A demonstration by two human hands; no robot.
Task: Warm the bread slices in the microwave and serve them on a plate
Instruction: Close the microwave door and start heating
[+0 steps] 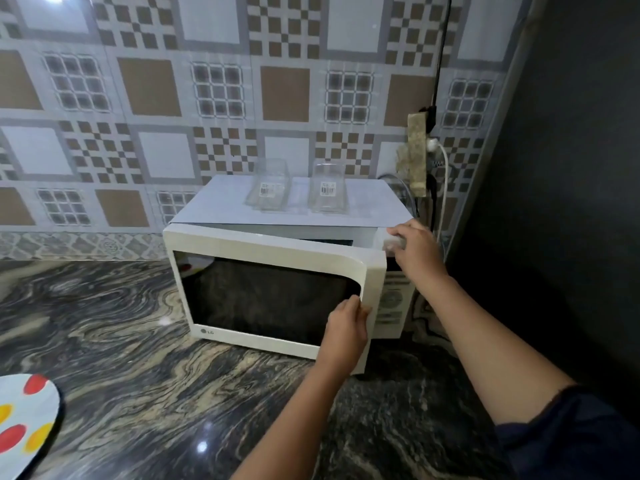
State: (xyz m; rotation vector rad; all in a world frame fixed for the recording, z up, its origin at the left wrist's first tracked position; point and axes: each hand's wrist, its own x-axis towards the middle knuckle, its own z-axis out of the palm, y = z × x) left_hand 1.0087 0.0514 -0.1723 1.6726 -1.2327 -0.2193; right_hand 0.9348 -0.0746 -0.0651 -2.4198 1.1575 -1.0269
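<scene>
Reaches forward with the left hand (346,327), clamping its fingers together round the right edge of the door (277,247). Stretches the right hand (415,247) farther out, curling its fingers over the top right front corner of the LG microwave (393,299).

On top of the oven: two clear containers (268,185) (327,188) with barcode stickers. Behind the dark door glass: cannot tell.

Sits on the veined stone counter (138,341) against the tiled wall (156,84), long axis along that wall, front towards the camera, door ajar and hinged at left. Near left on the counter: a red-and-yellow spotted plate (24,420).
</scene>
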